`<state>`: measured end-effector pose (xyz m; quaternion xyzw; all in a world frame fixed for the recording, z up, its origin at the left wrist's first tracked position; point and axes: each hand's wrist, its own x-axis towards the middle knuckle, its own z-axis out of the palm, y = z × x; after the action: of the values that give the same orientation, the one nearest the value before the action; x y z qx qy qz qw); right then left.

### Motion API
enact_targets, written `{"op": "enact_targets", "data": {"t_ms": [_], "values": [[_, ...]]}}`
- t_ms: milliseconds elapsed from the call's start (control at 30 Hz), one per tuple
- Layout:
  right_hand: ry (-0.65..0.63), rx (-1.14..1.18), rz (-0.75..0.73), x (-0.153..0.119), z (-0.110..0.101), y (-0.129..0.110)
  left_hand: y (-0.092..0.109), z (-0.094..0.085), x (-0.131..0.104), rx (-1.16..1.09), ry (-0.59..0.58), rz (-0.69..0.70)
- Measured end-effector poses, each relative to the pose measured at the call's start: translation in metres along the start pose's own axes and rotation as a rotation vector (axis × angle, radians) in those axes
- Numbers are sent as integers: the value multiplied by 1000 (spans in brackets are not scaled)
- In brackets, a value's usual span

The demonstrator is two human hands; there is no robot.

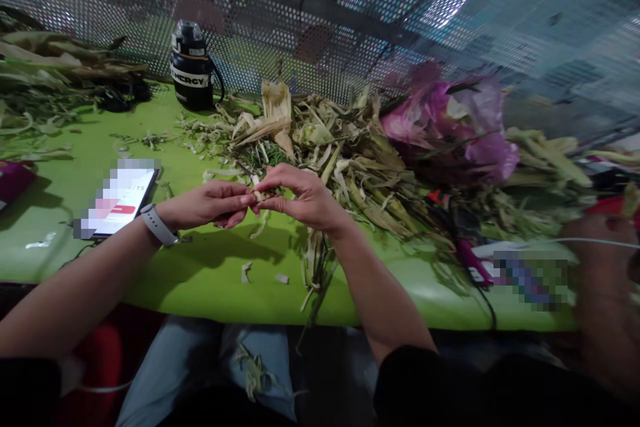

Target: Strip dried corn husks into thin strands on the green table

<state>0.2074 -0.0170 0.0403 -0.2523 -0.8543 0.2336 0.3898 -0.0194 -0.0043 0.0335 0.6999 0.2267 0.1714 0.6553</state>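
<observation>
My left hand (220, 203), with a pale watch on its wrist, pinches one end of a small yellowish-brown piece (263, 195) that looks like twisted corn husk. The other end is between the thumb and fingers of my right hand (305, 199). Both hands meet just above the green tabletop (210, 287), and the fingers partly cover the piece. Right behind them spreads a heap of dried corn husks (370, 173). A few husk scraps (281, 278) lie on the table in front of my hands.
A phone (131, 190) lies left of my hands; a black bottle (193, 77) stands behind. More husks (60, 67) are at far left. On the right are a pink plastic bag (455, 120), a purple-handled object (473, 263) and another person's blurred arm (603, 300). Perforated mesh (300, 7) borders the back.
</observation>
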Motion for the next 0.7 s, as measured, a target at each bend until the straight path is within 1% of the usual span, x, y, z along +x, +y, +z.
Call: {"op": "enact_targets", "data": {"t_ms": [100,200,433,567,700], "values": [[-8,-48,32,0,-1,0,-2,-2,0,36,26,21],[-13,-123,46,0,0,0,-4,-5,0,79,29,20],[-30,-192,-52,0,1,6,-5,-6,2,173,60,8],[-74,-327,-80,-2,4,10,-6,-4,5,234,78,-27],[-113,-510,-103,-5,10,15,-11,-2,8,305,142,-70]]}}
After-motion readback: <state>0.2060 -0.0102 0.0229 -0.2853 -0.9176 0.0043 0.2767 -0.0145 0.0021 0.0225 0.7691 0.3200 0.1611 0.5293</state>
